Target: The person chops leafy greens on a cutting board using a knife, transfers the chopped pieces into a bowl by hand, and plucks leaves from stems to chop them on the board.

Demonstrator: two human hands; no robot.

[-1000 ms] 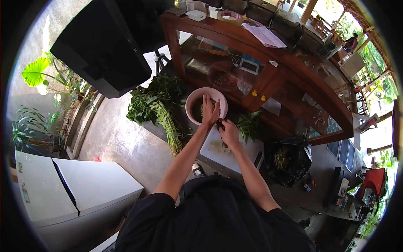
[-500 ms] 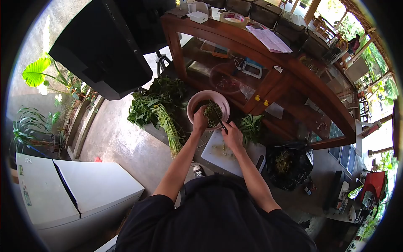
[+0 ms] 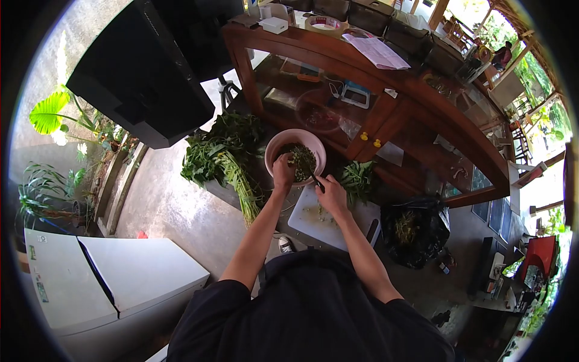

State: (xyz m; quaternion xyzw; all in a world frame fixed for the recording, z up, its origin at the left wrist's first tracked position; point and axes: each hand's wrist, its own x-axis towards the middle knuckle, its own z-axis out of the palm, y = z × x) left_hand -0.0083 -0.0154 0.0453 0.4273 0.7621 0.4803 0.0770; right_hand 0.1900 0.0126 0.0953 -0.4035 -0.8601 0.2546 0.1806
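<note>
A pink bowl (image 3: 321, 151) holds chopped greens (image 3: 304, 161). Inside its near left part is my left hand (image 3: 283, 173), fingers curled down at the greens; whatever they grip is hidden. My right hand (image 3: 332, 196) is closed around the dark handle of a knife (image 3: 318, 183), whose blade reaches over the bowl's right side among the greens. Below the right hand lies a white cutting board (image 3: 310, 216) with small green scraps on it. Leafy stems (image 3: 359, 181) rest just right of the bowl, and a large bunch of leafy greens (image 3: 220, 154) lies to its left.
A black plastic bag (image 3: 416, 241) with plant trimmings stands right of the board. Behind the bowl is a wooden glass-front cabinet (image 3: 386, 120). A white fridge (image 3: 145, 265) is at lower left, a large black speaker (image 3: 139, 78) at upper left. A person (image 3: 502, 55) is far off at upper right.
My left hand has moved slightly away from the knife and lower into the bowl's left side. My right hand still holds the knife at the bowl's right edge. The whole view has shifted a little.
</note>
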